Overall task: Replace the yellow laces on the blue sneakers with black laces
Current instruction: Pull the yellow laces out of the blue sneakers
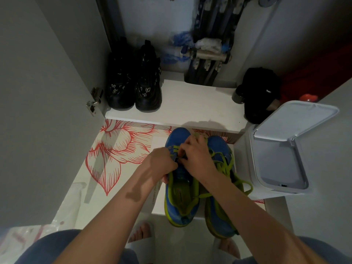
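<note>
Two blue sneakers with yellow-green trim stand side by side on a white sheet with red flowers (118, 149), toes pointing away from me. On the left sneaker (181, 189) my left hand (162, 162) grips the side near the eyelets, and my right hand (196, 157) pinches the yellow lace (175, 149) over the tongue. The right sneaker (221, 212) has its yellow lace (228, 168) loosened, with loops trailing to the right. No black lace shows.
A white bin (282, 159) with its lid up stands right beside the sneakers. On the white cupboard shelf (190, 103) behind sit a pair of black shoes (133, 86) and a black cap (261, 92). My bare feet are below.
</note>
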Demonstrator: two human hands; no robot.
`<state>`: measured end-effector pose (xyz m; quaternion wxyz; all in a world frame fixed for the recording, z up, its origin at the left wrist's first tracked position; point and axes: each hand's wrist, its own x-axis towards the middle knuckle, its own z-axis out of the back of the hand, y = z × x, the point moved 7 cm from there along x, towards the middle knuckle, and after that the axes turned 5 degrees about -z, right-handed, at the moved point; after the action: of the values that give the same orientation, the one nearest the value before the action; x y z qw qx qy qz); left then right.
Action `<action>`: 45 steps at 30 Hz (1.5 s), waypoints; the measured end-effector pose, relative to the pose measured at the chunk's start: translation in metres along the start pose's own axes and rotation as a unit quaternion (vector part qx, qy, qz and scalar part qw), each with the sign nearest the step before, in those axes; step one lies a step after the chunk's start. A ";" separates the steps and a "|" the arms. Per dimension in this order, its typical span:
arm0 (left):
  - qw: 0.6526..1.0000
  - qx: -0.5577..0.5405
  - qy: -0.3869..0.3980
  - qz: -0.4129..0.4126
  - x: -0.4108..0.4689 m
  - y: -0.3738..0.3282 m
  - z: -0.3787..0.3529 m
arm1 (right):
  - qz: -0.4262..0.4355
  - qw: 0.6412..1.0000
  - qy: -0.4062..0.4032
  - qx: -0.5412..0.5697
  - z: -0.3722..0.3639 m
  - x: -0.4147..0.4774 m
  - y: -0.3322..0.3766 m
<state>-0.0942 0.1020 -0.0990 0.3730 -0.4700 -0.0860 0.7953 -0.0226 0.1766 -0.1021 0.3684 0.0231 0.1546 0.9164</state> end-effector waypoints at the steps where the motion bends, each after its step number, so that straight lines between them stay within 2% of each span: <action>1: 1.000 0.002 -0.002 -0.001 0.000 0.000 0.001 | 0.010 1.000 -0.023 -0.009 0.005 0.000 0.003; 3: 1.000 0.006 -0.008 -0.008 0.001 0.001 0.001 | -0.025 0.996 -0.085 0.023 0.019 0.002 -0.007; 4: 1.000 0.008 -0.008 -0.010 0.000 0.001 0.001 | -0.083 0.985 -0.124 0.085 0.029 0.004 -0.022; 6: 1.000 0.006 -0.006 -0.009 0.000 0.002 0.000 | -0.205 0.930 -0.180 0.248 0.045 0.005 -0.058; 7: 1.000 0.002 -0.007 -0.008 0.001 0.003 0.000 | -0.236 0.908 -0.184 0.292 0.047 0.005 -0.070; 8: 1.000 -0.003 -0.008 -0.007 0.001 0.003 -0.001 | -0.247 0.911 -0.168 0.285 0.047 0.005 -0.073; 10: 1.000 -0.005 -0.006 -0.005 0.000 0.001 -0.002 | -0.200 0.950 -0.120 0.208 0.042 0.007 -0.060; 12: 1.000 -0.003 -0.006 -0.005 0.000 0.000 -0.002 | -0.092 0.983 -0.109 0.114 0.038 0.006 -0.031; 14: 1.000 -0.003 -0.010 -0.008 0.001 0.000 -0.001 | -0.013 0.995 -0.086 0.042 0.026 0.002 -0.009; 15: 1.000 0.000 -0.009 -0.008 0.001 0.000 -0.001 | 0.000 0.997 -0.067 0.023 0.020 0.000 -0.003; 18: 1.000 0.010 -0.011 -0.014 0.002 -0.001 0.000 | 0.002 1.000 -0.027 0.006 0.008 -0.003 0.003; 24: 1.000 0.008 -0.014 -0.014 0.001 -0.002 -0.001 | -0.036 0.997 -0.064 -0.033 0.008 -0.001 0.001; 26: 1.000 0.004 -0.010 -0.012 0.000 0.000 -0.001 | -0.061 0.991 -0.109 -0.038 0.022 0.003 -0.008; 29: 1.000 0.000 -0.001 -0.009 -0.001 0.002 -0.001 | -0.168 0.965 -0.199 0.029 0.053 0.003 -0.045; 31: 1.000 -0.007 0.004 -0.003 0.000 0.003 -0.003 | -0.192 0.961 -0.185 0.076 0.058 0.003 -0.056; 36: 1.000 0.012 0.003 -0.006 0.001 -0.001 -0.002 | -0.051 0.993 -0.099 0.049 0.033 0.002 -0.012; 39: 1.000 0.025 0.010 -0.003 0.001 -0.001 -0.002 | -0.027 0.999 -0.026 0.005 0.010 0.000 -0.004; 41: 1.000 0.019 0.010 0.000 0.001 -0.001 -0.002 | -0.031 0.999 -0.019 0.001 0.005 -0.001 -0.003; 45: 1.000 0.006 -0.001 0.000 0.003 0.000 -0.002 | -0.034 0.997 -0.062 -0.021 0.014 0.002 -0.003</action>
<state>-0.0933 0.1033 -0.1019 0.3753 -0.4671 -0.0817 0.7964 -0.0197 0.1834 -0.0897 0.4083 0.0668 0.1124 0.9035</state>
